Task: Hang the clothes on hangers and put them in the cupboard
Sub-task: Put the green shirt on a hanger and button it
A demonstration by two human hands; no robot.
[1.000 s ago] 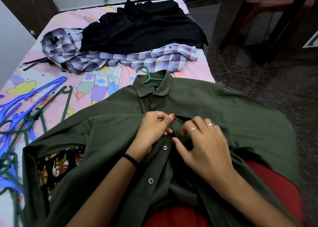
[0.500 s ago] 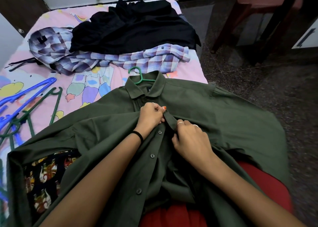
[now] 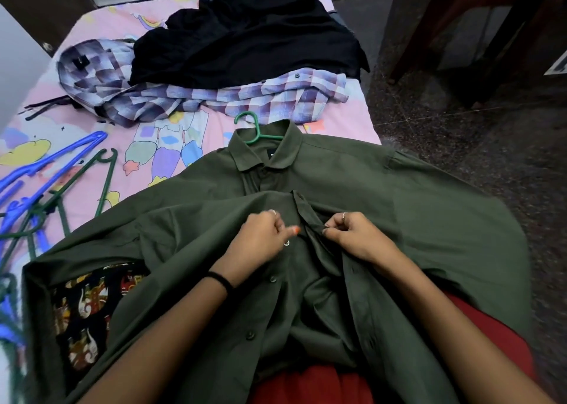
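**Both hands on the placket of the green shirt**

The olive green shirt (image 3: 352,189) lies spread, front up, over the near end of the bed (image 3: 92,170), its lower part hanging toward the person's red lap. A green hanger (image 3: 250,127) is inside it — only the hook shows, poking out past the collar at the shirt's far edge.

The left hand (image 3: 260,241) rests on the shirt's front, just below the collar, with its fingers (image 3: 276,224) curled and pinching the button edge beside a pale button. The right hand (image 3: 359,235) sits just beside it on the other edge; its fingers (image 3: 333,229) are pressed together and pinch the buttonhole strip. The two edges are close but not joined at that button.

Beyond the shirt's collar a purple checked shirt (image 3: 245,100) lies crumpled, and a black garment (image 3: 245,45) is heaped partly on top of it. To the left of the green shirt, loose blue and green hangers (image 3: 49,183) lie tangled on the pink sheet. Under the shirt's left sleeve a dark printed cloth (image 3: 89,311) shows.
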